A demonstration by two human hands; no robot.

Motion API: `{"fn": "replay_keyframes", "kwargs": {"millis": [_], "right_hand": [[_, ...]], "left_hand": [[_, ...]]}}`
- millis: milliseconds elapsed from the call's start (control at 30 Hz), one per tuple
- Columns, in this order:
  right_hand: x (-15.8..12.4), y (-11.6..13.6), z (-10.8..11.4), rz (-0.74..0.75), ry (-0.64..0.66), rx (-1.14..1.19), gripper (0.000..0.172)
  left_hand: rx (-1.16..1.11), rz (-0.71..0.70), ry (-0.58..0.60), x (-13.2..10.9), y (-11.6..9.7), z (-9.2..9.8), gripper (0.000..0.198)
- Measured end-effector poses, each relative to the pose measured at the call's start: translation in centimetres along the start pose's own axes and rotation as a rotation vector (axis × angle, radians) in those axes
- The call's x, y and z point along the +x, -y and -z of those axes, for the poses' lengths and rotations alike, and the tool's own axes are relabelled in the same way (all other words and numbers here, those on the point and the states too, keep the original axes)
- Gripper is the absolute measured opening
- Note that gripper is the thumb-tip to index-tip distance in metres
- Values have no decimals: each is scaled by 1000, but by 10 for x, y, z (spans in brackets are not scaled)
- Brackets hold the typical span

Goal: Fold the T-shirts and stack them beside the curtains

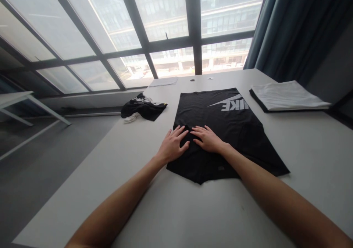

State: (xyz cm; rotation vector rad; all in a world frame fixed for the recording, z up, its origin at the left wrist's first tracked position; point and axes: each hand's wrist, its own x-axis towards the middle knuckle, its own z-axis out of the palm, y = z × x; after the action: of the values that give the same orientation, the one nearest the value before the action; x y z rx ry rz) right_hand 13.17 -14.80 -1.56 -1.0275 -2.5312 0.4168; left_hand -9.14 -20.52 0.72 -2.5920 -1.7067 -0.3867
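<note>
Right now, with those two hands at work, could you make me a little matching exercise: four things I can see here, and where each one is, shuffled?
Things:
1. Black NIKE garment
2. Crumpled bundle
3. White cloth
4. Curtain

Places:
A. Hanging beside the window
B. On the right side of the table
C. Spread out under the left hand and right hand
D. At the table's left edge

Pairs: 1-C, 2-D, 3-B, 4-A
</note>
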Motion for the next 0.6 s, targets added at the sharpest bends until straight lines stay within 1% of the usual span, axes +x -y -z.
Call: {"fn": "replay_keyframes", "kwargs": {"millis": [133,200,300,400,500,600], "right_hand": [[0,0,0,1,-11,3,44],[0,0,0,3,-11,7,45],[-1,1,1,2,-9,11,44],[-1,2,2,0,-9,12,44],[-1,1,2,1,-6,12,44],[-1,1,2,0,-3,8,44]], "left_hand": [[-7,-8,115,-3,-3,-9,66],[-16,-6,135,-3,-3,-11,67],[-31,-6,89,-1,-2,-9,64],[-43,76,-9,2,0,-6,55],[-43,145,-37,4,3,-5,49],[-59,126,-75,5,6,-6,48]]}}
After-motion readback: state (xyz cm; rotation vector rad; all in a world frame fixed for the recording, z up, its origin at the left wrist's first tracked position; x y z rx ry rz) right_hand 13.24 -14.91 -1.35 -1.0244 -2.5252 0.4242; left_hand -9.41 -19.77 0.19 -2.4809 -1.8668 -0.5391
